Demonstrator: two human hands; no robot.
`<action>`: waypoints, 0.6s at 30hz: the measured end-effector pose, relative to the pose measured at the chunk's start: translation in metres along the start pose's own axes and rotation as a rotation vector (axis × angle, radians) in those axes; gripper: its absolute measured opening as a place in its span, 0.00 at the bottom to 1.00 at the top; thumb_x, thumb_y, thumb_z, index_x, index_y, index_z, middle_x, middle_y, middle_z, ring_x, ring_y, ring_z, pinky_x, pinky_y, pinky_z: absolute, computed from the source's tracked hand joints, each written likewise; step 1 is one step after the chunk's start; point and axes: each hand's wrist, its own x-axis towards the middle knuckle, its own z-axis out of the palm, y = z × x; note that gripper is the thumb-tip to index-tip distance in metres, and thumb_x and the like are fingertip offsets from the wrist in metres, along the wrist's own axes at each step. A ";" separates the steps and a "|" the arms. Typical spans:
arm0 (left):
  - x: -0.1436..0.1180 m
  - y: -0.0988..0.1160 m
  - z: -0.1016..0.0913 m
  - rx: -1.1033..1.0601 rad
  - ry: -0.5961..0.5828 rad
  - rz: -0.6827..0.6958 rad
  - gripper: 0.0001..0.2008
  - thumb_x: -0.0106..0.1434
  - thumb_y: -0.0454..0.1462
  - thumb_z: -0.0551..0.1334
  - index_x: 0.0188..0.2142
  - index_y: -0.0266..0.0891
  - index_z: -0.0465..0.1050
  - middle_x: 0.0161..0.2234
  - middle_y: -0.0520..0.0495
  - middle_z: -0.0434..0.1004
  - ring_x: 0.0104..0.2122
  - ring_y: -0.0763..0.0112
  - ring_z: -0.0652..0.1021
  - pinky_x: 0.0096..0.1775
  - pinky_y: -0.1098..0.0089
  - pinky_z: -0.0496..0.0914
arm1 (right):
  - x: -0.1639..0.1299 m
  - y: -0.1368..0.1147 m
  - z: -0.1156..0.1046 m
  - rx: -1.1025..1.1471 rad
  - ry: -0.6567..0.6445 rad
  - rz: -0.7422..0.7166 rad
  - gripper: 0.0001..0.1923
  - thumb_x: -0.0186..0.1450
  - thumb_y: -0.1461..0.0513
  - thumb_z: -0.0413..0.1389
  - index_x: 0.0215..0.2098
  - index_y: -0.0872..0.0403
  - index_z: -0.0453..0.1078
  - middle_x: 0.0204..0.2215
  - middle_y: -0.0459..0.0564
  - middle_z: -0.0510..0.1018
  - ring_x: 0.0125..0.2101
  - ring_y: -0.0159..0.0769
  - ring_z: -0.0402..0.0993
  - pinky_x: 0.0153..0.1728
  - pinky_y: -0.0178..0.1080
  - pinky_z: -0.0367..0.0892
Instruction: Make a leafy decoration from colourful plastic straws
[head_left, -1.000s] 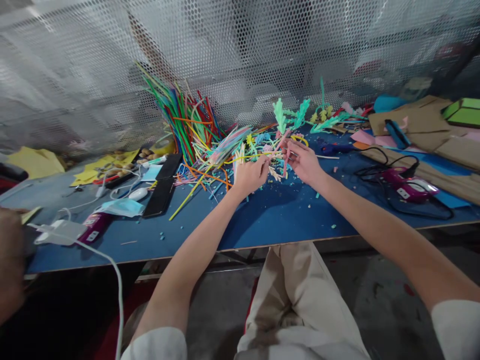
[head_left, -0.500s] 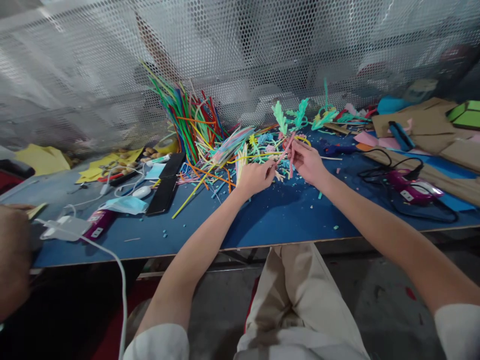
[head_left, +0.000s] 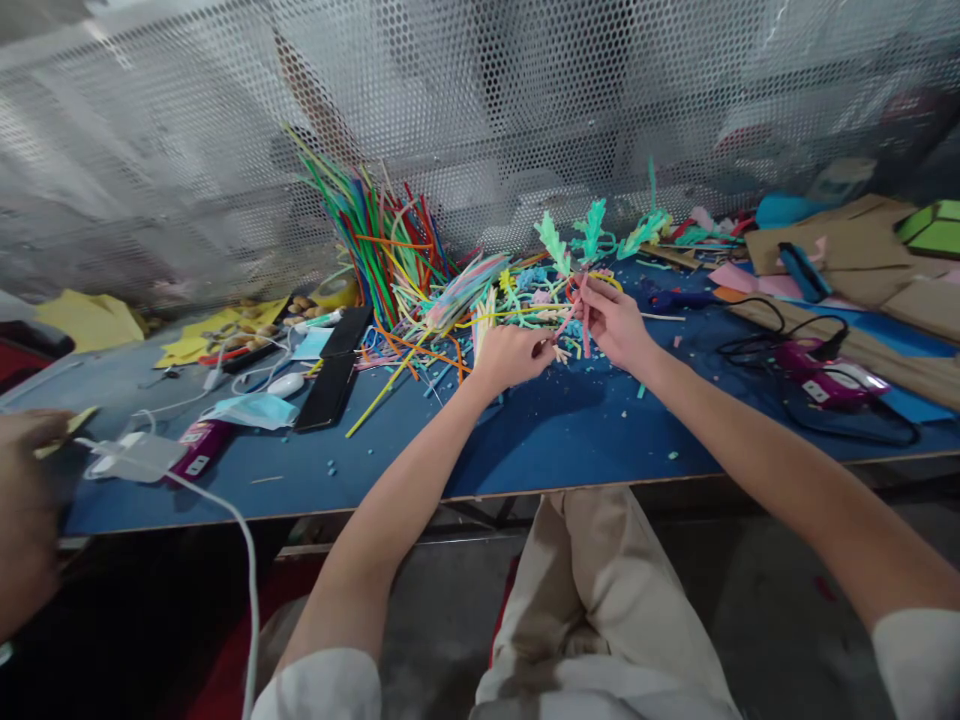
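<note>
My right hand [head_left: 611, 320] pinches a pink pipe cleaner [head_left: 586, 340] whose end hangs below the fingers. Lower and to the left, my left hand [head_left: 516, 358] has its fingers closed on the pink pipe cleaner's other stretch. Just beyond my right fingers stand green leaf shapes [head_left: 552, 243] of fuzzy pipe cleaner; how they join the pink piece is hidden. Loose pipe cleaners [head_left: 469, 290] in pale colours lie heaped behind my left hand. A taller bundle of coloured pipe cleaners [head_left: 379, 250] leans against the mesh.
Left on the blue table [head_left: 405, 450] lie a black phone [head_left: 328, 395], a face mask [head_left: 251, 410] and a white charger [head_left: 139, 455] with cable. Another person's hand [head_left: 34, 430] holds something at far left. Right are a purple power block [head_left: 821, 375] and brown cardboard [head_left: 832, 240].
The green leaf shapes have swung slightly left. My left fingers have shifted a little right along the pink pipe cleaner. At far left, the other person's hand has come further into view.
</note>
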 end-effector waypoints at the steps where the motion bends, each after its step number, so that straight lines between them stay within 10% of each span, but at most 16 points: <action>1: 0.001 0.000 -0.002 0.009 -0.011 -0.011 0.13 0.70 0.42 0.62 0.39 0.46 0.88 0.27 0.47 0.83 0.29 0.61 0.81 0.33 0.64 0.64 | 0.000 0.000 0.000 0.001 0.001 -0.002 0.15 0.59 0.58 0.75 0.44 0.48 0.83 0.33 0.43 0.82 0.32 0.28 0.77 0.39 0.35 0.78; 18: 0.003 0.015 -0.008 -0.435 0.188 -0.047 0.14 0.71 0.36 0.61 0.53 0.39 0.79 0.32 0.49 0.85 0.28 0.68 0.80 0.35 0.68 0.71 | -0.025 0.002 0.024 0.008 -0.130 -0.028 0.17 0.55 0.53 0.78 0.38 0.50 0.84 0.32 0.45 0.85 0.32 0.30 0.80 0.41 0.37 0.80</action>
